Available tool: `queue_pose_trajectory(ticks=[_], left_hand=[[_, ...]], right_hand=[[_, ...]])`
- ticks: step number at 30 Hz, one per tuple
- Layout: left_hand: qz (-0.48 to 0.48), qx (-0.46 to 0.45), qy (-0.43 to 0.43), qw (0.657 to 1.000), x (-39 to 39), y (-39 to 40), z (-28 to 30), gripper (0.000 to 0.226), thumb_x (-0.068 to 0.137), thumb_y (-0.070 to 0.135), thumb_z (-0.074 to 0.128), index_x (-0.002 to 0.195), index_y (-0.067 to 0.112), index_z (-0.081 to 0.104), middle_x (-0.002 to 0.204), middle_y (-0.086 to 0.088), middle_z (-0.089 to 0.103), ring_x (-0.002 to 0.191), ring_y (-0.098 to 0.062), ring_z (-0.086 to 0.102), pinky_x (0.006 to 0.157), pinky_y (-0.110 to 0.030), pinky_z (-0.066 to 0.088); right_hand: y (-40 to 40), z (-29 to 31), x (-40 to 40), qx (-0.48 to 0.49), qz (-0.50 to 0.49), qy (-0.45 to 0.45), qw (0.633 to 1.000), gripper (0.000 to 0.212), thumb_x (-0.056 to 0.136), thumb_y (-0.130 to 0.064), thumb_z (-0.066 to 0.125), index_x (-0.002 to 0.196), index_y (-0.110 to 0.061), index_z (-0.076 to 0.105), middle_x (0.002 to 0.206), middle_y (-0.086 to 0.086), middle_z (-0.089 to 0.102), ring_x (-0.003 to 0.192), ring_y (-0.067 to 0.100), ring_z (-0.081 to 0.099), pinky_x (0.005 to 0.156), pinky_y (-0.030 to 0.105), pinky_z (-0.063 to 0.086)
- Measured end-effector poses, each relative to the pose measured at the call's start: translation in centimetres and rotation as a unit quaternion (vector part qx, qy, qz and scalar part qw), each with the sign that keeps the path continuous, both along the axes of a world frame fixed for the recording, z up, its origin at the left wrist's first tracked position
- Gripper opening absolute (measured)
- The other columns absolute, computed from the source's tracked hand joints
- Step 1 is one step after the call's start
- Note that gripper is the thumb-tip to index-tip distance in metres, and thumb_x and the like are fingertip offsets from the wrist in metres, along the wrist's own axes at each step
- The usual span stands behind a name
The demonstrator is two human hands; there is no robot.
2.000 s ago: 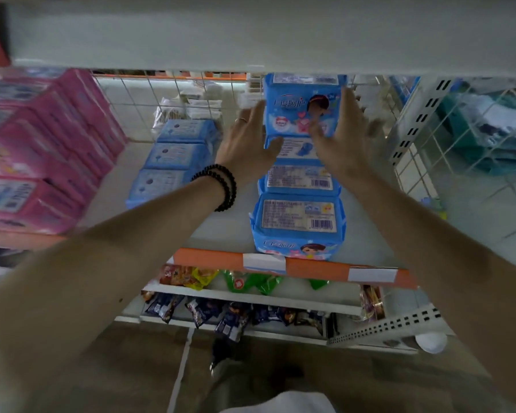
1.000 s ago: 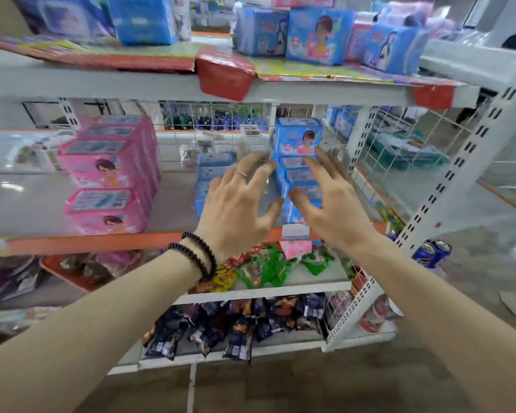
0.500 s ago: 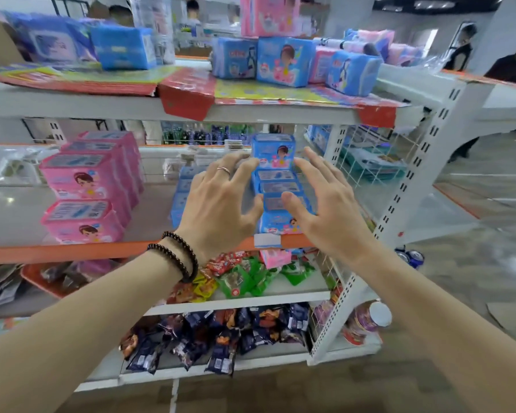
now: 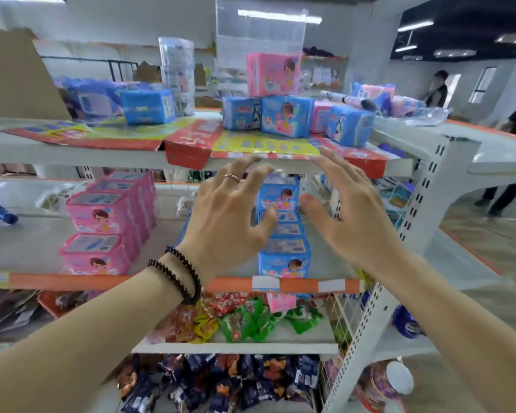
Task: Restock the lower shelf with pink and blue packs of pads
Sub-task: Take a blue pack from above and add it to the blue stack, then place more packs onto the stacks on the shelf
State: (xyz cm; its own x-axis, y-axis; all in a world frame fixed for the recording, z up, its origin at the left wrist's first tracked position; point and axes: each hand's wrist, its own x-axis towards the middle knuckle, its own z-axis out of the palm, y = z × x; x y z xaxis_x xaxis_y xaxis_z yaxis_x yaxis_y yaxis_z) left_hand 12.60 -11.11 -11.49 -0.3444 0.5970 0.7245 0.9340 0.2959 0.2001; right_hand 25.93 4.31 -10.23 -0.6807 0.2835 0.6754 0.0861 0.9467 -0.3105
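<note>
Head view, and both hands are up in front of the shelving with nothing in them. Left hand (image 4: 227, 225), ring and bead bracelets showing, fingers spread and loose; right hand (image 4: 349, 216) at its three o'clock, fingers straight and relaxed. Between them, the row of blue packs (image 4: 283, 257) runs back along the lower shelf (image 4: 72, 281), with one pack standing upright at the far end. Pink packs (image 4: 102, 231) sit stacked at nine o'clock on that same shelf. More blue and pink packs wait on the top shelf (image 4: 72, 150) at twelve o'clock.
</note>
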Motion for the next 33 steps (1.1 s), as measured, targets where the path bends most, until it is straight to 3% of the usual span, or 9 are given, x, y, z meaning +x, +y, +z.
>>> queue_pose_trajectory(ticks=[2,8,23,27,33], left_hand=[[-0.001,0.002,0.020,1.000,-0.4,-0.1,1.4,0.057,0.090,0.045,0.044,0.140,0.020,0.049,0.150,0.000,0.044,0.134,-0.025,0.044,0.105,-0.049,0.040],[-0.006,0.012,0.052,0.999,-3.4,-0.4,4.5,0.056,0.089,0.043,0.049,0.141,0.021,0.050,0.149,0.002,0.044,0.136,-0.024,0.043,0.105,-0.045,0.037],[-0.012,-0.027,0.045,0.999,-17.8,-1.4,8.2,0.059,0.090,0.050,0.046,0.144,0.025,0.044,0.152,0.004,0.039,0.137,-0.021,0.041,0.101,-0.047,0.039],[-0.030,-0.053,0.049,0.997,-20.1,-0.9,7.9,0.060,0.091,0.052,0.044,0.144,0.025,0.044,0.153,0.004,0.040,0.136,-0.022,0.044,0.101,-0.047,0.038],[-0.037,-0.078,0.027,0.996,-21.5,2.4,8.8,0.066,0.087,0.059,0.037,0.145,0.029,0.043,0.154,0.006,0.037,0.139,-0.021,0.037,0.104,-0.043,0.032]], right_hand=[[0.0,1.3,-0.6,0.011,0.010,0.016,1.000,0.058,0.097,-0.040,0.059,0.148,-0.019,0.044,0.157,-0.006,0.038,0.144,0.012,0.032,0.107,0.000,0.008],[-0.2,4.3,-4.1,0.028,0.006,0.044,0.999,0.056,0.095,-0.042,0.057,0.145,-0.020,0.047,0.150,-0.004,0.047,0.139,0.015,0.041,0.111,0.022,0.027],[-0.9,7.4,-16.1,0.034,-0.093,0.028,0.995,0.055,0.096,-0.038,0.059,0.147,-0.022,0.044,0.151,-0.002,0.047,0.139,0.019,0.039,0.103,0.023,0.025],[-0.3,7.3,-17.5,0.031,-0.120,0.023,0.992,0.055,0.096,-0.036,0.061,0.147,-0.021,0.045,0.150,-0.002,0.048,0.136,0.018,0.040,0.097,0.016,0.021],[3.1,8.0,-19.0,0.037,-0.144,0.015,0.989,0.052,0.094,-0.031,0.064,0.142,-0.018,0.049,0.139,0.003,0.057,0.127,0.026,0.049,0.093,0.022,0.028]])
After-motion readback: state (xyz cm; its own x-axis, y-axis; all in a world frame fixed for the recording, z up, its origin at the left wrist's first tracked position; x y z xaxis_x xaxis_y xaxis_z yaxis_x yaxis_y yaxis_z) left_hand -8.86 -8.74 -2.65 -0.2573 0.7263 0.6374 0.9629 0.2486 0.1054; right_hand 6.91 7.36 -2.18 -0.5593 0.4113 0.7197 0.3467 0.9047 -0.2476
